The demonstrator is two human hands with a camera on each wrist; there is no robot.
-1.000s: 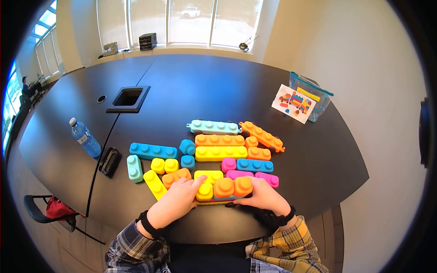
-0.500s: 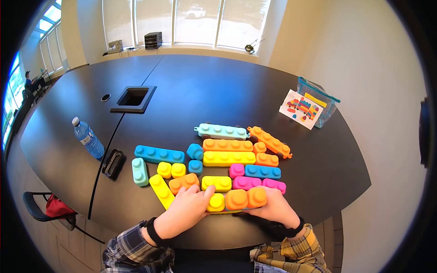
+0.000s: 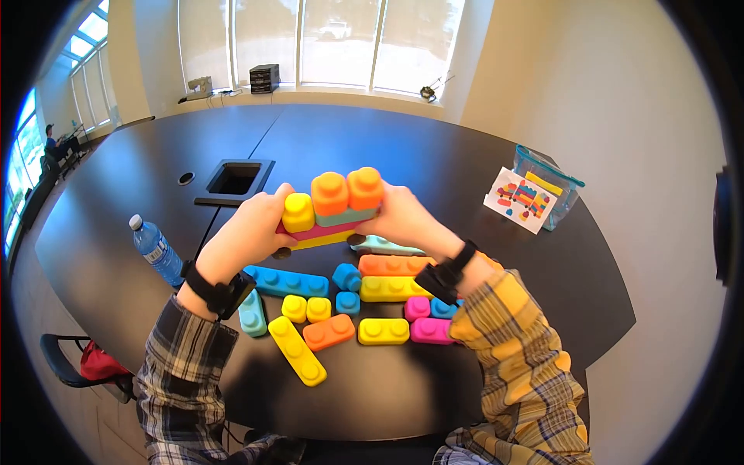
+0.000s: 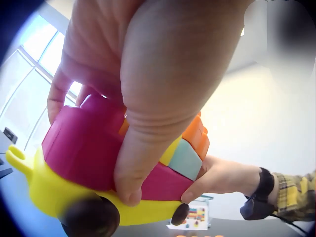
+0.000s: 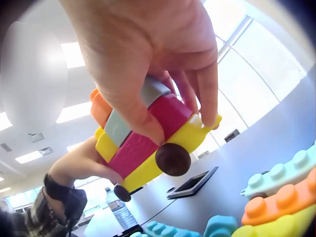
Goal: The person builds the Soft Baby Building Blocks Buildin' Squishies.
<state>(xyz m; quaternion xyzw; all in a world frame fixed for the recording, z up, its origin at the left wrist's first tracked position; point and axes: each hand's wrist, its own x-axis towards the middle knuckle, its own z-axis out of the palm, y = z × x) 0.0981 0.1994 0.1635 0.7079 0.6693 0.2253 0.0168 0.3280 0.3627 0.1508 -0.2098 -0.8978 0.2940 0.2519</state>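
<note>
My left hand and right hand grip the two ends of a toy block wagon, raised above the far part of the block layout. Its yellow wheeled base has dark wheels and a hook at one end. Magenta blocks sit on the base. Above them are a yellow block, a light teal block and two orange blocks. The left thumb presses the magenta side in the left wrist view. In the right wrist view, the right thumb lies along the opposite end.
Loose blocks lie below, among them a long yellow block, an orange block and a blue block. A water bottle stands left. At the right back, a picture card leans on a clear pouch.
Both hands have lifted the block wagon off the near table edge and moved it up and away, slightly left. The loose blocks near it are now uncovered.
</note>
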